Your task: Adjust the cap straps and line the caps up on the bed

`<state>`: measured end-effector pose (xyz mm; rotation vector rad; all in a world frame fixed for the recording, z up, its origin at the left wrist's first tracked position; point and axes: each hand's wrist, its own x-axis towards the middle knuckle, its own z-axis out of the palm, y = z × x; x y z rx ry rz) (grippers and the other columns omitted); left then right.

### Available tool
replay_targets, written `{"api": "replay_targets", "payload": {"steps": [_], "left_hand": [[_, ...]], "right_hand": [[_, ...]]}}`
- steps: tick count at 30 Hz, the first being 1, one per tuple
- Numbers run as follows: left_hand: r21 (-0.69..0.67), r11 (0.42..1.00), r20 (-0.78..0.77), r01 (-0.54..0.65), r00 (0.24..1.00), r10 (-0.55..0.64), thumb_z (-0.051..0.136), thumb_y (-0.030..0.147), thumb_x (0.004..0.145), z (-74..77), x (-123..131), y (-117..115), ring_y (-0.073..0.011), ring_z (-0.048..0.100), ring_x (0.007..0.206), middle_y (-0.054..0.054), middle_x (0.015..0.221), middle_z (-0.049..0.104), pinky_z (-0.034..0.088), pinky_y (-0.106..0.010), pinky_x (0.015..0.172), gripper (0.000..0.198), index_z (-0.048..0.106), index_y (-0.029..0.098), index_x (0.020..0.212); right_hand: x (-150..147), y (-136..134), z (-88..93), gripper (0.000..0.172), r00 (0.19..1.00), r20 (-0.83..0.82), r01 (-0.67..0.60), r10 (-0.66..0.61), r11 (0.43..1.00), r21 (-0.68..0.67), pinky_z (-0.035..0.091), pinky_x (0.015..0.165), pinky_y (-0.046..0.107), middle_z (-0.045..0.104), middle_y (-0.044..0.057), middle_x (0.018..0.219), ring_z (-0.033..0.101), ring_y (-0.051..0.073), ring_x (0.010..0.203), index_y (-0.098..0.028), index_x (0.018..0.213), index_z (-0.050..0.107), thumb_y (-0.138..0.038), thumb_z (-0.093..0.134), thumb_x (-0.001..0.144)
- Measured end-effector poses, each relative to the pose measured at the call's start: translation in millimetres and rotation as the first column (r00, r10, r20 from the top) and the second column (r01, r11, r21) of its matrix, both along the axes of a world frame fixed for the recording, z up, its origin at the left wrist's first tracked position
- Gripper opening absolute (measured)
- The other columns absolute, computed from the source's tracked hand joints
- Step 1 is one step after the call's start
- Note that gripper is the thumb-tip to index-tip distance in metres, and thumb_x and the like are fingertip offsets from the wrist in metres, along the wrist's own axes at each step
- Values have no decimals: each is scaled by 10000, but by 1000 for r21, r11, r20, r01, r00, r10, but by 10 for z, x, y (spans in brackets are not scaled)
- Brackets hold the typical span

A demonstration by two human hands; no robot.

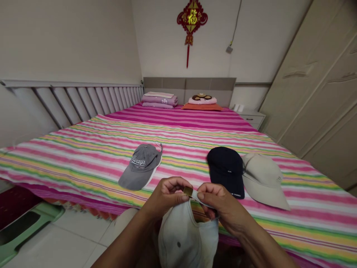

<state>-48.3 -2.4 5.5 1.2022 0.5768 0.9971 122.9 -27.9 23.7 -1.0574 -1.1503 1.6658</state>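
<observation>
A pale cap hangs below my hands, its back opening facing up. My left hand pinches the brass-coloured buckle at the end of its strap. In my right hand the light strap is gripped between thumb and fingers, close to the buckle. Beyond my left hand a grey cap with white lettering lies on the bed. Past my right hand lie a dark navy cap and a beige cap, touching each other. The lower part of the held cap runs out of view.
The bed has a striped cover. Folded purple bedding and an orange pillow sit by the headboard. A radiator lines the left wall. At lower left stands a green stool. A wardrobe rises at right.
</observation>
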Motion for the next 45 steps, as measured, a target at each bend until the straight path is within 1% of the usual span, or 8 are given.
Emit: {"api": "replay_targets", "payload": {"steps": [6, 13, 18, 22, 27, 35, 41, 45], "left_hand": [[2, 999, -1, 43, 999, -43, 713, 221, 596, 39, 11, -19, -67, 460, 618, 10, 688, 526, 342, -185, 574, 234, 608, 146, 791], [7, 997, 41, 82, 996, -83, 702, 194, 612, 1, 12, -10, -68, 474, 638, 9, 702, 541, 350, -189, 600, 211, 624, 150, 803], [8, 998, 53, 68, 996, -68, 710, 187, 597, -28, 13, -10, -76, 480, 646, 3, 708, 547, 359, -197, 604, 230, 629, 149, 810], [-17, 999, 35, 38, 999, -37, 715, 203, 593, -26, 10, -11, -82, 490, 651, -2, 719, 551, 366, -201, 603, 233, 623, 149, 800], [24, 999, -6, 29, 1000, -28, 712, 201, 595, -17, 10, -9, -81, 486, 654, 0, 714, 556, 367, -200, 609, 222, 628, 159, 797], [43, 998, -25, 36, 999, -35, 708, 180, 598, -4, 16, -14, -96, 496, 682, -19, 727, 573, 380, -208, 633, 218, 650, 141, 805], [-85, 996, 87, -4, 996, 12, 709, 176, 601, -90, 73, -45, -89, 527, 655, -14, 728, 596, 391, -210, 628, 227, 661, 155, 821], [-159, 987, 151, -3, 988, 28, 717, 158, 587, -101, 105, -73, -80, 537, 620, -11, 705, 609, 397, -198, 599, 233, 664, 148, 814]], "right_hand": [[4, 15, -15, 245, 999, -2, -34, 34, 999, -8, 204, 338, 169, 452, -58, 375, 346, 33, 315, -144, 571, 539, -345, 669, 623], [-2, 28, -10, 208, 997, -35, -66, 66, 998, 7, 194, 338, 164, 447, -59, 360, 339, 32, 314, -147, 553, 531, -296, 653, 631], [-9, 37, -18, 220, 998, -18, -66, 66, 998, 6, 190, 330, 170, 431, -65, 364, 330, 35, 316, -150, 543, 525, -305, 668, 606], [6, 28, -40, 251, 997, -13, -75, 75, 997, 10, 208, 352, 175, 454, -58, 383, 338, 36, 331, -148, 570, 530, -354, 658, 634], [20, 25, -69, 273, 998, 36, -61, 59, 997, 49, 228, 379, 193, 451, -52, 394, 338, 41, 349, -124, 602, 577, -379, 672, 627], [14, 19, -78, 243, 998, -45, -50, 50, 999, -4, 177, 379, 212, 450, -43, 343, 318, 42, 327, -124, 563, 585, -341, 678, 616], [-33, -10, -114, 254, 999, -47, 24, -23, 999, 25, 178, 388, 209, 428, -55, 378, 316, 35, 346, -122, 556, 566, -339, 680, 623], [-61, -33, -123, 261, 998, -38, 42, -40, 997, 61, 184, 394, 209, 427, -59, 417, 318, 34, 364, -124, 591, 570, -358, 674, 637]]}}
